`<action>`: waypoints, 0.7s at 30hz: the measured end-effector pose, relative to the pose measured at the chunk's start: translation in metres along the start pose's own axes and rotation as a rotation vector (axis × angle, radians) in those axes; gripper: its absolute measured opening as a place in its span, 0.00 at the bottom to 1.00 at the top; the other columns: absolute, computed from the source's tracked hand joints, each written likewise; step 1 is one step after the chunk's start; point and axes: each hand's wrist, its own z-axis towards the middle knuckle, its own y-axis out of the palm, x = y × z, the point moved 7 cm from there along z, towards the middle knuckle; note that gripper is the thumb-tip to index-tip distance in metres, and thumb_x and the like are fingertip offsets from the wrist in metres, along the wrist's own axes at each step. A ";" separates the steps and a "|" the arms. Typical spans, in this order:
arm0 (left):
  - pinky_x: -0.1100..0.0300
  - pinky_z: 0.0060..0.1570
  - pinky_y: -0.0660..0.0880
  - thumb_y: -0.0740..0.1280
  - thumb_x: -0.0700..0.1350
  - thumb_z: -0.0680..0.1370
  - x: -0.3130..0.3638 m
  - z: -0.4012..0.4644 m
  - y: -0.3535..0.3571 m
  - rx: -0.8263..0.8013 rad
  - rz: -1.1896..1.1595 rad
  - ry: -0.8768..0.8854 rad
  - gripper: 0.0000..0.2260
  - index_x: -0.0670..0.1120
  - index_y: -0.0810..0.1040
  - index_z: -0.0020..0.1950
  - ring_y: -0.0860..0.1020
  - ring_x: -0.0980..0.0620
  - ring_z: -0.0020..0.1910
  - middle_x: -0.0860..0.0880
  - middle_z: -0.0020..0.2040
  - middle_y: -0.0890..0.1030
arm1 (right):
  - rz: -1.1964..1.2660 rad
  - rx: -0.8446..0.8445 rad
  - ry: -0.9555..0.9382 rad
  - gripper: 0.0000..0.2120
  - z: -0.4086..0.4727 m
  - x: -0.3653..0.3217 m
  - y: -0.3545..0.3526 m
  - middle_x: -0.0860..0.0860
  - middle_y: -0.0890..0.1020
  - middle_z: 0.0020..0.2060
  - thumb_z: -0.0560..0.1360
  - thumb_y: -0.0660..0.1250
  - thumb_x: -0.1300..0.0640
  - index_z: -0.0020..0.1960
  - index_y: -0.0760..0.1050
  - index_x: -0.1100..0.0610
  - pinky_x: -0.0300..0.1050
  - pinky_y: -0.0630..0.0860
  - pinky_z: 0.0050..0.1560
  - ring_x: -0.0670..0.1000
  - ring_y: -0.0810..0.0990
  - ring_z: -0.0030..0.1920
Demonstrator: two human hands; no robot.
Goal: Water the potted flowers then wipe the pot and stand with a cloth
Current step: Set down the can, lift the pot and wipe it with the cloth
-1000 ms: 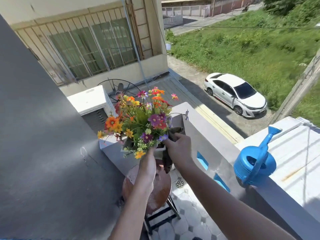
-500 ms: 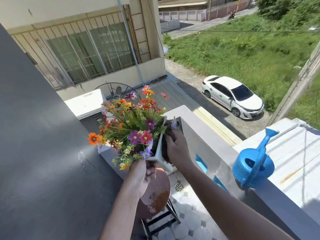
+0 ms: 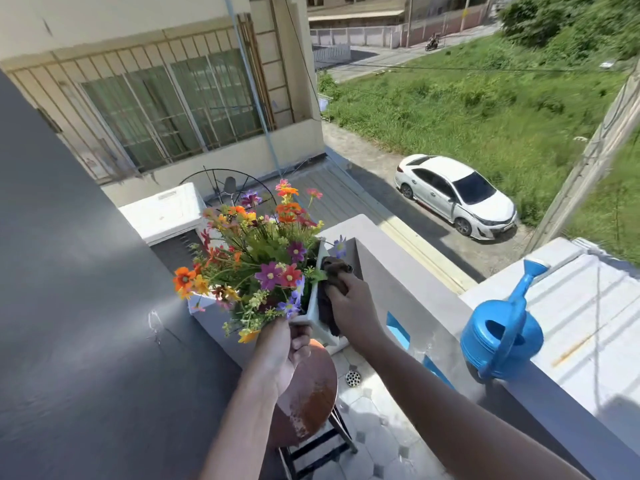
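1. Two bare hands hold a white pot (image 3: 313, 306) of mixed flowers (image 3: 263, 258) up in the air above a round stand (image 3: 311, 393), the pot tipped over toward the left so its blooms lean toward the dark grey wall (image 3: 76, 289).
2. The left hand (image 3: 282, 348) is clenched around the pot's lower corner, fingers curled under the rim, with yellow and purple blooms spilling over its knuckles.
3. The right hand (image 3: 349, 306) grasps a dark brown cloth (image 3: 332, 271) and presses it flat against the pot's outer side; part of the cloth bunches above the fingers and part hangs below the palm.
4. The stand sits just under the left wrist, its brown top worn and rust-marked, on dark metal legs (image 3: 322, 448) over a pale tiled floor (image 3: 374, 431) with a small round drain (image 3: 352, 378).
5. A blue watering can (image 3: 502, 337) stands upright on the balcony ledge (image 3: 398, 271), well apart from the pot to the right, spout pointing up and away.
6. Beyond the ledge, down at street level, a white car (image 3: 453, 195) is parked beside a grassy slope (image 3: 485, 109).
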 end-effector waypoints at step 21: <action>0.67 0.18 0.57 0.54 0.41 0.83 0.023 0.008 0.000 0.003 -0.026 0.077 0.16 0.43 0.70 0.35 0.62 0.57 0.17 0.44 0.29 0.71 | -0.162 0.058 -0.034 0.07 -0.008 0.016 0.007 0.57 0.81 0.37 0.71 0.62 0.62 0.42 0.78 0.62 0.53 0.73 0.41 0.55 0.77 0.38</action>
